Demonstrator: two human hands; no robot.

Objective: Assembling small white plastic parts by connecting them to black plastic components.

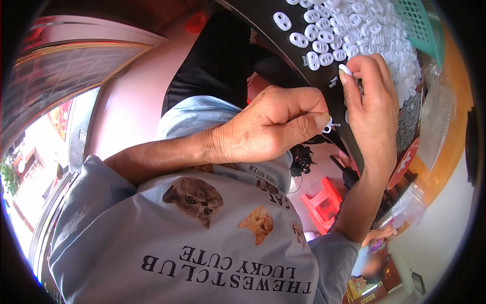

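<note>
My left hand (278, 121) is closed in a pinch at the table's edge. A small metal spring (334, 124) sticks out past its thumb tip, and a white piece (327, 129) shows just below; whether the fingers grip that too, I cannot tell. Between thumb and forefinger, my right hand (373, 96) pinches a white oval piece (345, 70), seen edge-on. Beside that hand, a few loose springs (332, 82) lie on the dark tabletop (296, 54). A big heap of white two-hole oval pieces (362, 30) spreads beyond both hands.
A green plastic basket (420, 30) stands at the far right. Behind my right wrist lies a grey heap of springs (409, 121), near a clear plastic bag (435, 111). A red stool (324, 202) is on the floor. Another person (365, 263) is at lower right.
</note>
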